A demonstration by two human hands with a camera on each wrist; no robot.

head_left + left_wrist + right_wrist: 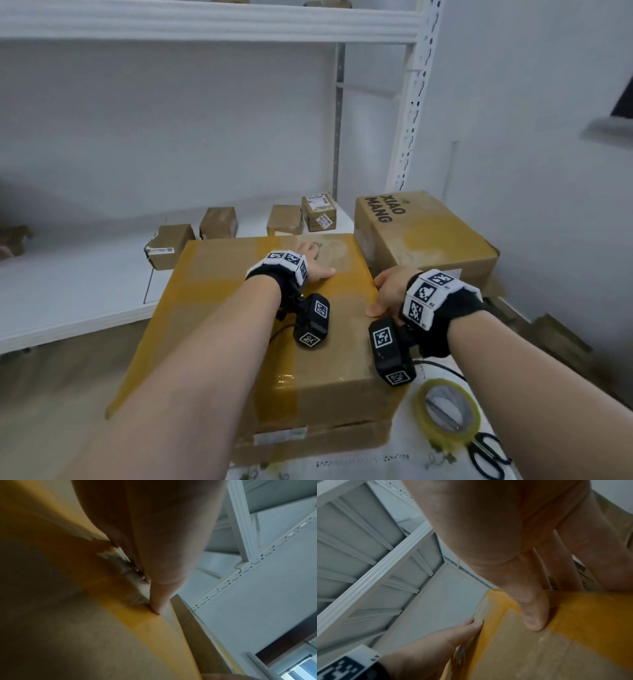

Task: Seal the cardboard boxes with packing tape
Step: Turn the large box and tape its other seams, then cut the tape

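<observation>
- Pressing flat on the box [274, 308]: left hand [313, 262] lies palm down with straight fingers on the far part of the lid, over old yellow tape [205, 274].
- Right hand [387, 294] wraps the box's right top edge; thumb [534, 616] lies flat on the lid, fingers go down the side. Right wrist view confirms the thumb pressing on a tape band.
- Box sits centre, near, stacked on a second flatter box [315, 442].
- Handling, as a guess: big, stiff corrugated board, likely heavy enough for two hands; glossy taped bands look slippery, bare board grips better. Best hold at opposite edges or corners, not on the lid's middle.
- Tape roll [447, 411] lies on the printed sheet near right, just beside the box; scissors [486, 455] next to it. Neither is in hand.
- Writing: "XIAO MANG" in black on the box at far right [421, 236]. Small boxes [219, 222] on the shelf [68, 284] carry shipping labels, too small to read. A white label on the lower box's near side is blurred.
</observation>
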